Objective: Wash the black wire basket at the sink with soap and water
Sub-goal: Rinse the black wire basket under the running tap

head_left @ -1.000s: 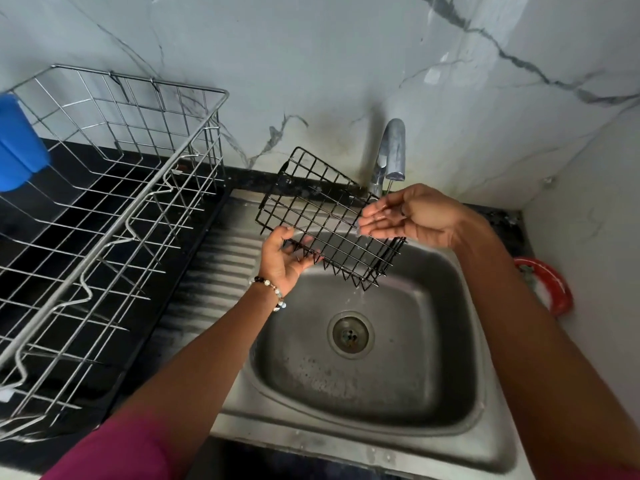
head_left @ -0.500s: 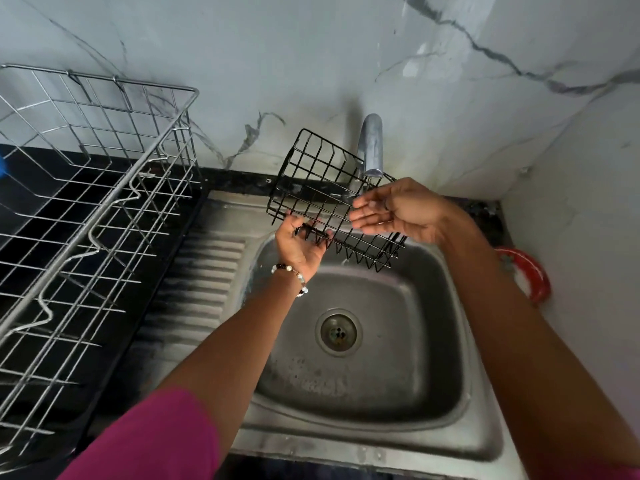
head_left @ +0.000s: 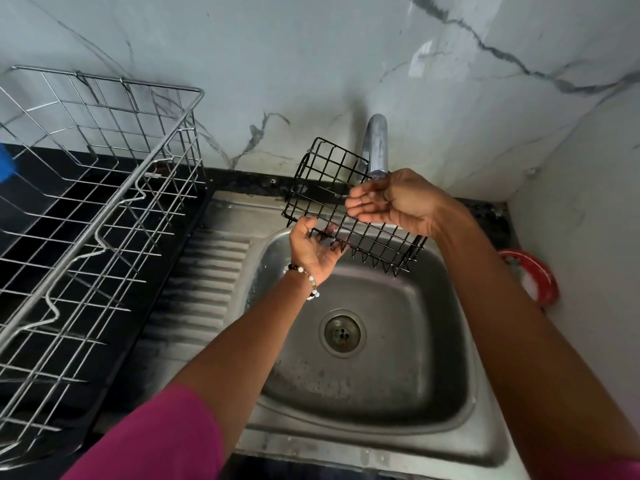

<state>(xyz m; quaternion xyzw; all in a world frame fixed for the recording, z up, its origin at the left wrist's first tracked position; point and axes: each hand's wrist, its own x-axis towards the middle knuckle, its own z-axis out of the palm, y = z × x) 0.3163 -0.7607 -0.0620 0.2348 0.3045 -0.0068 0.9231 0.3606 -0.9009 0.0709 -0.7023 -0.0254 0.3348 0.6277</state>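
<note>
Two hands (head_left: 353, 230), one black basket (head_left: 332, 188), one sink (head_left: 433, 403).

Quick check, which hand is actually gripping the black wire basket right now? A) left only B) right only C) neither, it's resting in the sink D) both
A: the left hand curls around the lower edge of the black wire basket, while the right hand is open, cupped palm-up under the tap.

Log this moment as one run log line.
left hand: holds black wire basket | right hand: open, cupped under tap | basket: tilted above sink
</note>
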